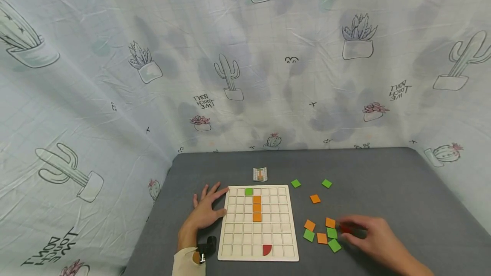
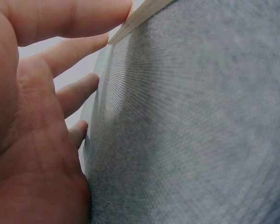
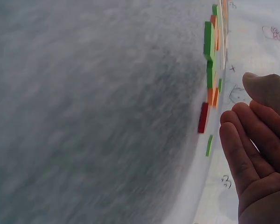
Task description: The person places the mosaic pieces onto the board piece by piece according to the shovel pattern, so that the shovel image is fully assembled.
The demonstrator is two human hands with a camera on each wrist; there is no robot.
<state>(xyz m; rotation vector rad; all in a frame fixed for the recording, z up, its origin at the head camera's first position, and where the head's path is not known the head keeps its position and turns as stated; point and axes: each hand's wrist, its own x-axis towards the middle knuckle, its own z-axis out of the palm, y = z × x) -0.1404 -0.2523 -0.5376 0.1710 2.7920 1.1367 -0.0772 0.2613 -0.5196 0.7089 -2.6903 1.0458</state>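
Note:
A pale gridded board (image 1: 238, 238) lies on the table with one green tile (image 1: 249, 191), a column of three orange tiles (image 1: 257, 208) and a red quarter-circle tile (image 1: 267, 250) on it. My left hand (image 1: 205, 212) rests at the board's left edge, fingers spread, index fingertip and thumb against the side. To the right, my right hand (image 1: 370, 231) hovers by a red piece (image 1: 345, 228), which its fingers partly hide in the head view. In the right wrist view that red piece (image 3: 203, 118) lies on the table, apart from the loosely bent fingers (image 3: 235, 154).
Several loose green tiles (image 1: 334, 245) and orange tiles (image 1: 322, 238) lie between the board and my right hand. A small pattern card (image 1: 260, 174) sits behind the board. A cactus-print cloth (image 1: 268, 97) hangs behind the grey table (image 1: 215, 165).

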